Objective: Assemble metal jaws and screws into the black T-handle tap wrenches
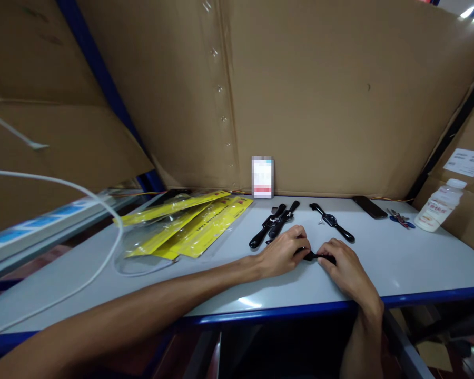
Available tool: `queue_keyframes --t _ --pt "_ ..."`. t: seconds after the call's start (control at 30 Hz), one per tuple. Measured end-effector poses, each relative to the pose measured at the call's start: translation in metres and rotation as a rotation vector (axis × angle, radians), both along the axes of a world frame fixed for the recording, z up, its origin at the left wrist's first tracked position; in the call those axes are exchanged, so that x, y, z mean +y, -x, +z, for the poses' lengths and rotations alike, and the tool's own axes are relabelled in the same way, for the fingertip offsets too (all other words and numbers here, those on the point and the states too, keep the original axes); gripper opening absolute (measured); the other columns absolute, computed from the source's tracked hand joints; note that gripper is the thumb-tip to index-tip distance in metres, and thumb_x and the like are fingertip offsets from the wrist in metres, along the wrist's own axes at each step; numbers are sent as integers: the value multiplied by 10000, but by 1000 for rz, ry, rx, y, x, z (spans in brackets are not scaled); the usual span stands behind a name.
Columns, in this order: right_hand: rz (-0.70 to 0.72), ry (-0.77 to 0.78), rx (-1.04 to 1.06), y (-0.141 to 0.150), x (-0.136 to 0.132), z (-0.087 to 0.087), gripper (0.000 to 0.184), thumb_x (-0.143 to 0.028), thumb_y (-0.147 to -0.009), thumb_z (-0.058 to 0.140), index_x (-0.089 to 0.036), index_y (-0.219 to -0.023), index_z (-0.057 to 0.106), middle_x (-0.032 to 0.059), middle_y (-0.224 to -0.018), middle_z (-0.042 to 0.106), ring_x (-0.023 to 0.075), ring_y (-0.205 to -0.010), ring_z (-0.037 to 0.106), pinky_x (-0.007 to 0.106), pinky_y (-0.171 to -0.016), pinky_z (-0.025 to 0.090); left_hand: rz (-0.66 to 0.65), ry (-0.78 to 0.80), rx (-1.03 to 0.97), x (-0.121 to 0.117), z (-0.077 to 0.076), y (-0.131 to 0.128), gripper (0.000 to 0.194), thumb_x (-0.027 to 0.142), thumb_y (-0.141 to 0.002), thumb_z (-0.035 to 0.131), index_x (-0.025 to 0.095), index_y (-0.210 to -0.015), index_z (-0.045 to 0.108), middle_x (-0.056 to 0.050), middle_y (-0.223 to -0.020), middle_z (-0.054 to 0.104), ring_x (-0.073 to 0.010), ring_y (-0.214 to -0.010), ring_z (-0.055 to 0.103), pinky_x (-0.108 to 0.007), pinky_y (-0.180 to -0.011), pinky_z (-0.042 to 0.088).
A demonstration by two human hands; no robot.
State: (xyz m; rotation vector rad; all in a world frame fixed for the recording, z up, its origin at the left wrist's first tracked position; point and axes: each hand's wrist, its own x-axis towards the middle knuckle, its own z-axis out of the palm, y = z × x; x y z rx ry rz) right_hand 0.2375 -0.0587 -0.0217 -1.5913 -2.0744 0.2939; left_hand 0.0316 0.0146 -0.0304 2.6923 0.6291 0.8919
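Both of my hands are on a black spokeshave [311, 256] low over the front part of the table. My left hand [283, 252] closes on its middle and left side, with thumb and fingers pinched together. Fingers of my right hand [343, 267] wrap the right handle. Most of the tool is covered by my hands. Just beyond my left hand lie two more black spokeshaves, one on the left [267, 227] and one beside it [285, 218]. Another spokeshave [332, 221] rests behind my right hand, with a small silvery piece [321, 222] next to it.
Yellow packages [209, 226] in clear plastic pile up at left on the white table [229, 284]. A white cable [120, 231] loops there. At right are a dark phone [369, 207], keys [400, 218] and a white bottle [439, 206]. Cardboard [300, 105] walls the back.
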Motion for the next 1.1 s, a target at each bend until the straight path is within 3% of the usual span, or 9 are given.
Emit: queue_keyframes --t 0.13,0.37,0.47,0.6,0.7,0.8,0.97,1.1 --pt "-8 -11 8 -1 1 -2 108 -142 -902 611 -227 -921 676 32 -966 653 214 -962 615 342 -887 444 -6 -4 -49 4 -2 -2 266 47 -954 470 162 -1077 676 -75 -999 643 -197 -953 605 -333 -860 531" --pt "-4 -4 -1 -1 1 -2 114 -139 -902 599 -224 -924 670 37 -973 650 220 -966 610 344 -881 442 13 -30 -31 2 0 -1 319 -50 -818 482 174 -879 701 -57 -956 620 -195 -938 582 -318 -851 519" --pt "-3 7 -8 1 -1 2 113 -138 -906 592 -220 -915 670 38 -961 647 223 -967 610 344 -875 440 4 -23 -12 0 1 -1 308 -40 -797 484 168 -833 709 -60 -950 600 -187 -911 585 -313 -851 517" --pt "-3 16 -22 1 -2 5 106 -148 -910 590 -215 -909 672 47 -956 652 232 -968 615 349 -871 444 -40 -4 4 -1 4 -1 194 60 -869 523 158 -856 690 -73 -942 619 -205 -927 599 -333 -873 522" --pt "5 3 -28 -1 0 2 109 -158 -911 582 -220 -909 672 48 -953 654 235 -962 614 354 -872 446 -7 24 -27 0 4 -3 179 85 -903 515 157 -973 664 -72 -951 639 -205 -910 606 -335 -845 530" --pt "18 -12 -20 -3 2 -3 114 -172 -912 573 -226 -922 673 45 -959 653 232 -956 614 355 -872 448 39 74 -69 3 1 -4 326 5 -852 496 161 -1101 637 -55 -950 661 -192 -893 619 -327 -830 534" --pt "21 -13 -12 -5 3 -4 105 -189 -909 570 -225 -890 667 46 -943 650 230 -943 618 356 -851 449 22 87 -47 4 4 -6 348 -73 -762 456 163 -862 692 -58 -901 704 -195 -910 620 -324 -858 513" --pt "25 -13 -5 -4 3 -3 96 -177 -899 579 -223 -894 663 42 -945 648 226 -938 617 352 -850 449 -23 65 -21 0 10 -6 249 -15 -787 520 169 -810 687 -52 -844 719 -216 -928 595 -350 -895 492"
